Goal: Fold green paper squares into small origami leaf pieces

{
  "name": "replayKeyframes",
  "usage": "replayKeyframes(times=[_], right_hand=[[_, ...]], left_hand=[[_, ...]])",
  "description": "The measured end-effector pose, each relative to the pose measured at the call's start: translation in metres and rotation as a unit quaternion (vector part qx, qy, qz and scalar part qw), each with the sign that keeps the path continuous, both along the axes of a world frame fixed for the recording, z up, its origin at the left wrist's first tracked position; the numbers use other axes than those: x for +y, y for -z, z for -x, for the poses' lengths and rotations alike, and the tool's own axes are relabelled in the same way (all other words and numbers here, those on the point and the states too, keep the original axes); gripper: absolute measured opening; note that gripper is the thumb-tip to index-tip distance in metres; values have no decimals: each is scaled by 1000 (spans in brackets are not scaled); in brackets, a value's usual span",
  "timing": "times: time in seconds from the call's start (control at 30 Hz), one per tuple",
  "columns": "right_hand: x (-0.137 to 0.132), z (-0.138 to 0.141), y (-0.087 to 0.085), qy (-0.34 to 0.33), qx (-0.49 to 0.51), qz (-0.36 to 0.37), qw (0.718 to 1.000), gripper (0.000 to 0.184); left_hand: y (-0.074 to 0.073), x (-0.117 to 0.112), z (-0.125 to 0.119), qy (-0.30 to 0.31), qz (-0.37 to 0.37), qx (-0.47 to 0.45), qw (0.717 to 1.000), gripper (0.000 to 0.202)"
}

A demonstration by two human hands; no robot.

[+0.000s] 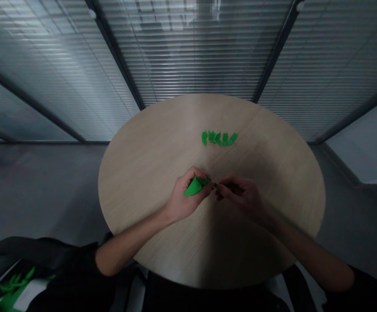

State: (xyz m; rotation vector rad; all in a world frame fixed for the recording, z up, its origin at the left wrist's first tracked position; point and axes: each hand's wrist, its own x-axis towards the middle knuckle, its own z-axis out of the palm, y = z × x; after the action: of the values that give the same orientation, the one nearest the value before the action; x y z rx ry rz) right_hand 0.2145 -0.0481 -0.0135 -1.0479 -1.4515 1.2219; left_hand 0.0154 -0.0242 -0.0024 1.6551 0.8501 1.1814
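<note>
My left hand [185, 197] is closed around a folded green paper piece [195, 186] above the middle of the round wooden table [143, 173]. My right hand [240, 195] meets it from the right, its fingers pinched at the paper's right tip. Both hands hover just over the tabletop. Farther back lies a row of several small folded green paper pieces [219, 138], untouched.
Glass walls with horizontal blinds [188, 47] stand behind the table. More green paper [13, 286] lies on something at my lower left, beside my dark sleeve. A grey floor surrounds the table.
</note>
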Motion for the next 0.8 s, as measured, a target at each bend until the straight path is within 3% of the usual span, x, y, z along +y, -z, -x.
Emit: replayKeyframes(times=[0.8], right_hand=[[-1, 2, -5, -10, -53, -41, 998, 32]], left_hand=[[5, -1, 6, 13, -86, 57, 995, 14]])
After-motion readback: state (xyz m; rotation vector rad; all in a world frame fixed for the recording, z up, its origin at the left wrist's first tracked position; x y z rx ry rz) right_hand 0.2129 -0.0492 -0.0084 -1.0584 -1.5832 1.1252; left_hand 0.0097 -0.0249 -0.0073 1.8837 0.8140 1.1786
